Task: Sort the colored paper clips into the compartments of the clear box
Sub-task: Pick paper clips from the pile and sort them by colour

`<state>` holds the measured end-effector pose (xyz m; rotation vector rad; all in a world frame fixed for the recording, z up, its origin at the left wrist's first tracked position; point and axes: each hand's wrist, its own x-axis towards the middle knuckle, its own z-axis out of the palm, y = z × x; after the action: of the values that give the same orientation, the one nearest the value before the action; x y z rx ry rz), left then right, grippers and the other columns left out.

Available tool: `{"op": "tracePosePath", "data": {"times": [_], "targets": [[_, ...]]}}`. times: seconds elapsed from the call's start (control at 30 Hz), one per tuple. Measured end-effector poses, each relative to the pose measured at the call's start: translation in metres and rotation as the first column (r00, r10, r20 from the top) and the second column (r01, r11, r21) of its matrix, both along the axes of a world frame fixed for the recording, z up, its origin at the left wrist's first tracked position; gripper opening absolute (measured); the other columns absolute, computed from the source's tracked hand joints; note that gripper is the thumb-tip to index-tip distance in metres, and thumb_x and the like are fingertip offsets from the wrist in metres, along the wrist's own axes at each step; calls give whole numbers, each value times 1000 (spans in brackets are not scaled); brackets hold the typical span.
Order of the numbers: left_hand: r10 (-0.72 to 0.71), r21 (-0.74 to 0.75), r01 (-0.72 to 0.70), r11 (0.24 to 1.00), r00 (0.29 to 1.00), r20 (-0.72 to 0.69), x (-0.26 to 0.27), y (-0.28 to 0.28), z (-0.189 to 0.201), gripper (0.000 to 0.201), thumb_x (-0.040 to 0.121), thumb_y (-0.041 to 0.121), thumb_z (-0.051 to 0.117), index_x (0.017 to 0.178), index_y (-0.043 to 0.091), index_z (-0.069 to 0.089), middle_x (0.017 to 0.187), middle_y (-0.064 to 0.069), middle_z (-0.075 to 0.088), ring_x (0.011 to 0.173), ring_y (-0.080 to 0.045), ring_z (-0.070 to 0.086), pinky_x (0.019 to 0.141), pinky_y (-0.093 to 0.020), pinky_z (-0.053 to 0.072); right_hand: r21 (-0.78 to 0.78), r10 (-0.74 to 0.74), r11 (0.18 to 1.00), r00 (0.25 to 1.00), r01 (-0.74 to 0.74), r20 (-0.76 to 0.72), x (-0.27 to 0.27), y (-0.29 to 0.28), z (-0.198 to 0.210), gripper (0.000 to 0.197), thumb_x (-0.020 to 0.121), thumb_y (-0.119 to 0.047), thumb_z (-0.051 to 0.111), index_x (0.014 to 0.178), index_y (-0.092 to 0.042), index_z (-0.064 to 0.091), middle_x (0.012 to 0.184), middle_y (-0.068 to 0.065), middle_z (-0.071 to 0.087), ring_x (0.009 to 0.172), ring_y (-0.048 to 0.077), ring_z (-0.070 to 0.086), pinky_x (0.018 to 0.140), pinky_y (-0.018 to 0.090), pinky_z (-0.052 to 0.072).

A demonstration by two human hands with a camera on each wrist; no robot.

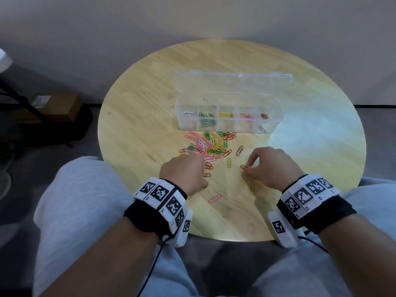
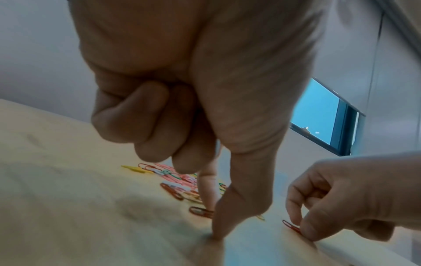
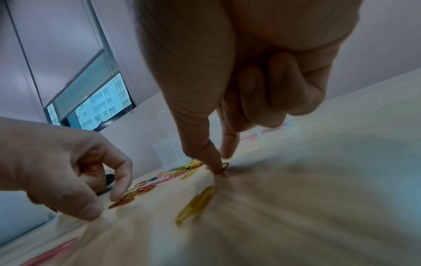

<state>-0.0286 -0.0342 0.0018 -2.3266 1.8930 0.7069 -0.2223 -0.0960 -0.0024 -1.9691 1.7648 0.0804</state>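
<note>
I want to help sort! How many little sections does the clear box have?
5, in one row across the clear box. From the left they hold white clips, green clips, yellow clips, pink clips and, at the right end, red clips.

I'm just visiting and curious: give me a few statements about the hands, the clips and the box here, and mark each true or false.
1. The clear box has its lid open. True.
2. The right hand pinches a red clip at the table. True.
3. The green clips fill the box's rightmost compartment. False: they lie second from the left.
4. The loose pile lies behind the box. False: it lies in front, nearer the person.
5. The left hand rests inside the box. False: it is at the pile.
</note>
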Motion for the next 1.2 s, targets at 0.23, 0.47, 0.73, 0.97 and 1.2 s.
{"op": "tracePosePath", "data": {"times": [0.23,0.47,0.73,0.97,1.2], "targets": [[-35,15,34,999,999,17,-5,0,-1,7,80,26,65,84,23,68,83,5,69,80,-20,65,74,-32,53,39,23,999,999,-22,-41,1,2,1,13,78,-33,73,77,-22,66,75,-4,62,69,13,59,57,28,47],[-139,1,139,990,990,9,-13,6,-1,15,81,27,64,93,24,57,86,7,62,80,-19,59,62,-29,39,62,64,996,996,-61,-58,1,5,-4,15,83,-33,62,79,-19,62,77,-2,62,71,14,59,61,28,48],[-158,50,157,986,987,30,-17,5,-3,26,76,44,73,81,19,67,80,5,68,76,-19,64,71,-32,53,88,74,993,997,-74,5,0,5,-4,20,89,-32,49,75,-19,55,78,0,61,72,16,57,62,31,45],[-211,119,208,971,977,11,-18,9,-4,34,85,42,54,64,16,47,66,1,53,63,-20,52,60,-30,41,141,-23,990,973,-10,231,3,5,1,30,93,-22,40,64,-14,37,64,2,45,57,19,37,56,32,29],[64,103,8,995,739,-671,-9,-1,7,30,84,24,40,56,16,34,55,-6,33,47,-19,22,46,-27,19,550,-469,833,595,53,653,-3,4,15,23,77,-14,38,63,-20,21,54,0,18,46,14,8,43,20,10]]}}
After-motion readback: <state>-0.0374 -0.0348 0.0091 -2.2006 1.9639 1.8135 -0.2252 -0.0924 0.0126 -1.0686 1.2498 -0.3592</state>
